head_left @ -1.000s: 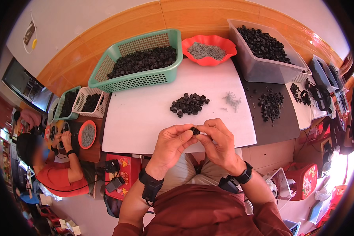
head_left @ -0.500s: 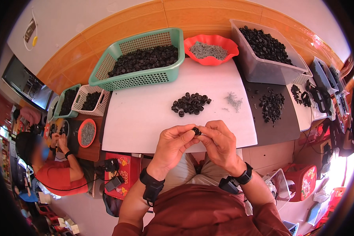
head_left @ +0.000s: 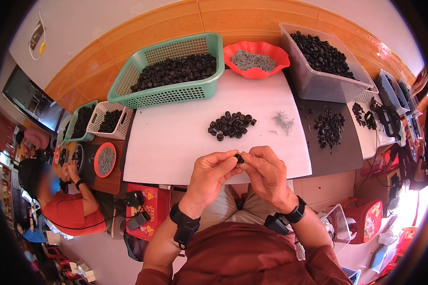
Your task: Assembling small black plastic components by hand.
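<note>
Between the fingertips of both hands is a small black plastic part (head_left: 239,158), held over the near edge of the white mat (head_left: 166,142). My left hand (head_left: 210,173) pinches it from the left with thumb and forefinger. From the other side my right hand (head_left: 265,172) grips it the same way, and the fingers hide most of it. Just beyond my hands lies a pile of small black round parts (head_left: 231,125). Right of that pile is a small heap of grey screws (head_left: 284,122).
Along the wall stand a green basket (head_left: 176,94) of black parts, a red bowl (head_left: 257,73) of screws and a clear bin (head_left: 318,84) of black parts. More black parts (head_left: 330,128) lie on the dark mat at right. A co-worker (head_left: 71,209) sits at left.
My hands stay almost in place, with the fingers shifting slightly on the black part. At left, the co-worker's hands have moved a little.
</note>
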{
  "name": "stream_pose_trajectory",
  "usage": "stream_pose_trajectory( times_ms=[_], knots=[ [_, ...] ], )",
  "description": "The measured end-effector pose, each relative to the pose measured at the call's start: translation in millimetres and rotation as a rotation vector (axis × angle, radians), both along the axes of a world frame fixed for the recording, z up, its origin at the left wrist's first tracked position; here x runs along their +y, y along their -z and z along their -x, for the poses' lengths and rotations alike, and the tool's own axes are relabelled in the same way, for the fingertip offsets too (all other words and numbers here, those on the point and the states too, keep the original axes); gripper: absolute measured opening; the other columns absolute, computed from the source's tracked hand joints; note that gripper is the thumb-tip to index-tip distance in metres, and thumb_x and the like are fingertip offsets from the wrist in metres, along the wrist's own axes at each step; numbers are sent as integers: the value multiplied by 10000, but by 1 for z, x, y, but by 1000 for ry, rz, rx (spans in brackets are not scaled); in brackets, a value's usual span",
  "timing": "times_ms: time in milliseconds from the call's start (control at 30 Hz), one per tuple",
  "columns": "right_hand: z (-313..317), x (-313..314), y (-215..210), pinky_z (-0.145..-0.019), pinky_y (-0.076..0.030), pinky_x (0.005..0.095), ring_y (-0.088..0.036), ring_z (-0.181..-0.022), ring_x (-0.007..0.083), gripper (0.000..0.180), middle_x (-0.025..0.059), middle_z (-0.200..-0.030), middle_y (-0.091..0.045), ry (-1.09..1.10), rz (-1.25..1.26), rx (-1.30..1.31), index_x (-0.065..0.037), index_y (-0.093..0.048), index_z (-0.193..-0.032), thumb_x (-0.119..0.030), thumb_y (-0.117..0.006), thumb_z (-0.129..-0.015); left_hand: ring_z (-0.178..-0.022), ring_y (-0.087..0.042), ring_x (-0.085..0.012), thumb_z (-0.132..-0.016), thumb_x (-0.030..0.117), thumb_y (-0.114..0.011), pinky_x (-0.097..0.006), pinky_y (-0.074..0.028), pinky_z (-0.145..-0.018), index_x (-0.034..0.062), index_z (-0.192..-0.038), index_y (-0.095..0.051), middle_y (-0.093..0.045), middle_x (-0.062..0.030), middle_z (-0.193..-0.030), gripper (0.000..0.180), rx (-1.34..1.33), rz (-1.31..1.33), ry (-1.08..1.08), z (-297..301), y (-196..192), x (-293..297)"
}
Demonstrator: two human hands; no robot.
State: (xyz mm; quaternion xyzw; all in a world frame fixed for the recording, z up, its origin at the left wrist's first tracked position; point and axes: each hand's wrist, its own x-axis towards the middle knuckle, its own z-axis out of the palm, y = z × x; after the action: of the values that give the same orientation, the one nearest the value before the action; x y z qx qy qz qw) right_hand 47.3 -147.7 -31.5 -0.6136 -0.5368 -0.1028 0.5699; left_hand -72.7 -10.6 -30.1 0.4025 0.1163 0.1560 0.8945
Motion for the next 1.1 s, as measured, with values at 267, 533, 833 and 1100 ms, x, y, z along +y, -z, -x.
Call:
stream_pose_trajectory(
  times_ms=[267, 533, 833, 1100],
  knots=[
    [0, -2, -2, -551, -571, 342, -703, -704, 263, 385, 130, -992, -641, 9, 57, -40, -8, -674, -1123, 117, -731, -763, -978, -714, -207, -986, 83, -674, -350, -595, -917, -57, -1234, -660, -713, -150, -1148, 286, 11, -18, -16, -1, 2, -2],
    [-3, -5, -4, -594, -577, 339, -705, -718, 267, 337, 127, -989, -645, -24, 62, 14, -16, -689, -1108, 102, -730, -795, -1035, -705, -233, -986, 55, -661, -369, -592, -930, -55, -1224, -667, -706, -161, -1175, 263, 21, -148, 12, -1, -1, -3],
    [-7, -6, -10, -601, -574, 354, -694, -718, 283, 268, 122, -968, -652, -72, 92, 56, -23, -691, -1069, 58, -736, -818, -982, -703, -204, -977, 65, -679, -338, -586, -887, -48, -1184, -689, -718, -150, -1132, 235, 32, -136, 6, -1, 2, -3],
    [-12, -5, -16, -582, -559, 370, -682, -706, 294, 246, 100, -954, -644, -90, 144, -11, -37, -671, -1022, 30, -753, -800, -931, -696, -182, -964, 70, -700, -322, -567, -873, -27, -1156, -710, -733, -121, -1081, 216, 35, -200, -40, -3, 7, -7]
  ],
)
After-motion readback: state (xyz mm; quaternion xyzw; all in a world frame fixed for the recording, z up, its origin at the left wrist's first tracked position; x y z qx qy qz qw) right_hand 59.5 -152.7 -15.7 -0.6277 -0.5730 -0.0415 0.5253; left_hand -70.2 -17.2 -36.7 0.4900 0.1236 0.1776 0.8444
